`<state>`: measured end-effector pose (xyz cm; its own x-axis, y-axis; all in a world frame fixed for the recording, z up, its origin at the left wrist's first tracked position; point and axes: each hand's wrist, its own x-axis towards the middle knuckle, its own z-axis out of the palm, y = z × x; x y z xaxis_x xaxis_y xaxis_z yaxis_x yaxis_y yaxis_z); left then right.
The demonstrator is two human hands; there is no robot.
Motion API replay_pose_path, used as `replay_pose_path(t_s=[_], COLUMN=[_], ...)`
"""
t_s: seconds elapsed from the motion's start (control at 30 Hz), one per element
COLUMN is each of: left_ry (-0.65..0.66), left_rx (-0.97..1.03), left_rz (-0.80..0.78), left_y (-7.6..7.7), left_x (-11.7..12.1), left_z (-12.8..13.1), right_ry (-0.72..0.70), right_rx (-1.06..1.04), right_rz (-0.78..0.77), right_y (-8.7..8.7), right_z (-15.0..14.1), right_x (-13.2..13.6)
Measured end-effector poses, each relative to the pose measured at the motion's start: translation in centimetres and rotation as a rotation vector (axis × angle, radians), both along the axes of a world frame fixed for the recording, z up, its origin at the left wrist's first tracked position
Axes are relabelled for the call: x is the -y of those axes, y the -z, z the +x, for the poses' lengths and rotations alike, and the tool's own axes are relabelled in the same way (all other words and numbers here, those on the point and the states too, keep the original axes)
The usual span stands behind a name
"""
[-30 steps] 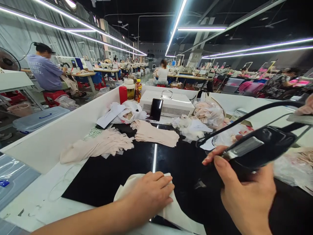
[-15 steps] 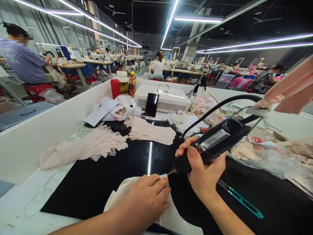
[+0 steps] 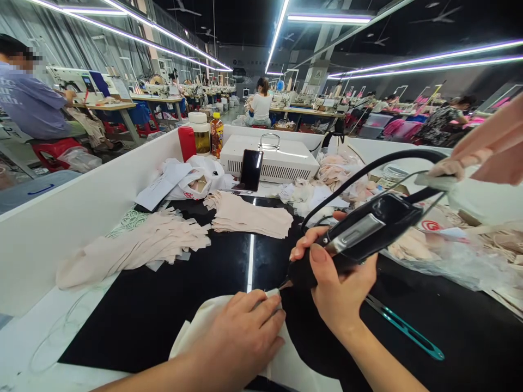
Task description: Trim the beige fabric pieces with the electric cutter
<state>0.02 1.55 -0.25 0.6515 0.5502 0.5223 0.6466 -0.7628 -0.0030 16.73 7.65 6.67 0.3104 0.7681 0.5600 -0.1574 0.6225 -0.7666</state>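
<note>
My right hand (image 3: pixel 343 288) is wrapped around a black corded hand tool (image 3: pixel 363 228) with a silver plate on its side. The thin metal tip points down and left, touching or nearly touching the edge of a cream fabric piece (image 3: pixel 204 321) by my left fingertips. Lying on that fabric, my left hand (image 3: pixel 245 332) presses it against the black work surface (image 3: pixel 134 321), fingers stretched forward and close together. Much of the fabric is hidden under the hand. Teal thread snips (image 3: pixel 408 329) lie to the right of my right wrist.
Pale fabric stacks (image 3: pixel 253 215) lie ahead, with another pile (image 3: pixel 134 245) at left. A phone (image 3: pixel 250 170) leans against a white vented box (image 3: pixel 281 158). Bags of fabric scraps (image 3: pixel 449 261) lie at right. White side walls (image 3: pixel 81 218) enclose the table. Other people sit at sewing machines beyond.
The whole view has shifted slightly. My left hand, the fabric and the tool keep nearly the same places relative to each other.
</note>
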Motion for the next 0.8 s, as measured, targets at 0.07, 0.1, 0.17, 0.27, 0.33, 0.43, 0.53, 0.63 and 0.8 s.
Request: replay_pose_path(t_s=[0.07,0.1,0.17,0.27,0.33,0.43,0.53,0.63,0.8], left_ry=[-0.004,-0.004,-0.003,-0.004,0.001,0.003,0.003,-0.001,0.002], left_rx=[0.017,0.024,0.025,0.013,0.003,0.001,0.010,0.023,0.010], left_rz=[0.018,0.024,0.034,0.039,0.040,0.039,0.038,0.031,0.040], left_y=[0.01,0.01,-0.04,-0.19,-0.31,-0.43,-0.43,-0.41,-0.42], left_x=[-0.01,0.00,0.03,0.07,0.08,0.08,0.07,0.06,0.03], left_z=[0.07,0.12,0.21,0.31,0.34,0.31,0.27,0.30,0.47], right_ry=[-0.012,-0.017,-0.016,0.003,0.006,-0.006,-0.022,-0.022,-0.017], right_rx=[-0.007,-0.008,-0.001,0.013,0.003,-0.023,-0.020,0.000,-0.016], right_rz=[0.011,0.011,0.010,0.004,-0.006,-0.012,-0.005,-0.004,-0.023], right_y=[0.04,0.08,0.16,0.28,0.32,0.35,0.40,0.51,0.48], right_z=[-0.05,-0.06,-0.04,0.08,0.14,0.13,0.00,-0.06,-0.02], right_x=[0.00,-0.01,-0.06,-0.17,-0.21,-0.16,-0.08,-0.12,-0.21])
